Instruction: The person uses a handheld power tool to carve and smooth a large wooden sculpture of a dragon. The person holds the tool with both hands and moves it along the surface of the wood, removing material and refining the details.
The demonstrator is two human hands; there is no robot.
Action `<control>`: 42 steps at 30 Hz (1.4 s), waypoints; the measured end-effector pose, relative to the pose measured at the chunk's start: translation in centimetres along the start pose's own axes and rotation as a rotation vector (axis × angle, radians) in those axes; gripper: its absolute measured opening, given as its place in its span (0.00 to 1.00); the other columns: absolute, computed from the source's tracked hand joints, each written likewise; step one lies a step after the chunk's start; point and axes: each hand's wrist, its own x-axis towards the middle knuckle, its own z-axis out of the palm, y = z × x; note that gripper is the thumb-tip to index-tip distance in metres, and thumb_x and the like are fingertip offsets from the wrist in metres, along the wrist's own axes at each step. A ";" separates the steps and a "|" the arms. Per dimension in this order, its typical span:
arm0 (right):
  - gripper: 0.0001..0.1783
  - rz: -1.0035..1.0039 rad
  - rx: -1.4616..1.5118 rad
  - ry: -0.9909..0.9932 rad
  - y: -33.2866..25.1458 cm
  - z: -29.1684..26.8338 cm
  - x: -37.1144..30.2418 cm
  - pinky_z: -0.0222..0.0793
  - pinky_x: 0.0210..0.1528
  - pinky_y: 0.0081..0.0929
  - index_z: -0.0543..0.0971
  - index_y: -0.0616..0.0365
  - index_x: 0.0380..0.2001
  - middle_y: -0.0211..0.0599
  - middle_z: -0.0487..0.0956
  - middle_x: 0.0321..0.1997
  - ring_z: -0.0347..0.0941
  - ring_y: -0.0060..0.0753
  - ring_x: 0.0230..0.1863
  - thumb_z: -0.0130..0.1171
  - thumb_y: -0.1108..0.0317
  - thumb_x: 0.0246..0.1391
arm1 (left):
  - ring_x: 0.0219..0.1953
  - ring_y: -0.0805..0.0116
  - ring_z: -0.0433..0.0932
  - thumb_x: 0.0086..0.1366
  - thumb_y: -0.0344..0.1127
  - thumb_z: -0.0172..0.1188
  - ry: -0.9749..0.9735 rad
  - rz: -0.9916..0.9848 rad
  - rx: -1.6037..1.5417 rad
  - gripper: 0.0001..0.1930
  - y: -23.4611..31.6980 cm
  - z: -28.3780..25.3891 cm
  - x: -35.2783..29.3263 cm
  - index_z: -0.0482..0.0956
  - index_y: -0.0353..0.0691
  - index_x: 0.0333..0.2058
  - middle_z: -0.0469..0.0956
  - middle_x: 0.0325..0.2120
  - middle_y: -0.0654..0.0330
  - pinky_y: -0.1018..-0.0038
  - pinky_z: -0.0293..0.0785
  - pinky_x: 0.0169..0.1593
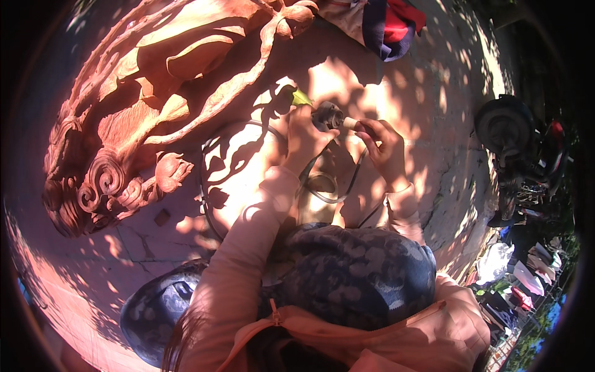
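My left hand is closed round a dark, round-headed tool in front of me. It looks like a corded power tool, but its exact kind does not show. Out of its right side sticks a short pale cylinder. The fingers of my right hand pinch the outer end of that cylinder. Beside my left fingers is a yellow-green piece; I cannot tell whether it belongs to the tool. A dark cable loops below both hands.
A large reddish carved wooden piece with curls and branches fills the upper left. Cloth in red and dark blue lies at the top. A wheeled vehicle stands at the right, above scattered clothes or rags. Sun patches dapple the floor.
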 end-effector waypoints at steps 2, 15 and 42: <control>0.13 -0.019 -0.003 -0.005 0.2 0.1 0.0 0.77 0.38 0.23 0.80 0.61 0.44 0.40 0.83 0.36 0.82 0.29 0.37 0.62 0.68 0.58 | 0.46 0.50 0.75 0.37 0.40 0.77 0.012 0.002 0.003 0.34 -0.1 -0.3 0.1 0.75 0.31 0.44 0.76 0.40 0.47 0.61 0.71 0.51; 0.13 -0.018 -0.007 0.115 0.0 0.7 -0.2 0.76 0.34 0.26 0.80 0.56 0.44 0.37 0.82 0.36 0.81 0.33 0.32 0.61 0.62 0.60 | 0.48 0.50 0.73 0.37 0.40 0.78 0.007 -0.035 0.003 0.33 0.5 -0.3 -0.1 0.76 0.34 0.44 0.76 0.41 0.48 0.61 0.70 0.54; 0.13 -0.026 0.115 -0.009 0.9 0.8 0.6 0.76 0.35 0.29 0.76 0.57 0.45 0.38 0.83 0.32 0.82 0.34 0.34 0.60 0.62 0.60 | 0.47 0.51 0.76 0.39 0.39 0.77 -0.017 -0.041 -0.052 0.33 0.1 -0.3 0.1 0.75 0.31 0.45 0.76 0.41 0.47 0.62 0.72 0.52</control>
